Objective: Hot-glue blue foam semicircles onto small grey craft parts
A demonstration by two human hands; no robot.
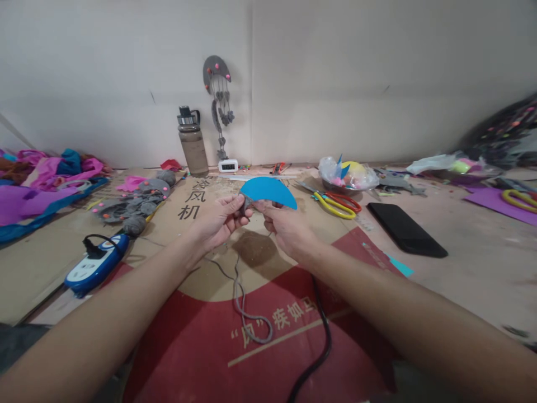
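A bright blue crescent-shaped sheet (268, 189) is raised above the cardboard, its curved edge upward. At its left end my left hand (224, 221) pinches it, thumb on top. A small grey piece (245, 206), perhaps felt or wound yarn, shows at my left fingertips. My right hand (287, 226) has its fingers closed on the crescent's lower edge near that end; the exact grip is partly hidden. Below the hands, a grey yarn strand (240, 299) trails in a loop over the cardboard (201, 336).
Scissors (335, 205), a black phone (406, 228) and a bagged bowl (348, 174) are at right. A bottle (193, 143) and small clock (228, 165) stand by the wall. Grey yarn pieces (138, 204), a power strip (98, 266) and coloured fabric (54, 176) lie left.
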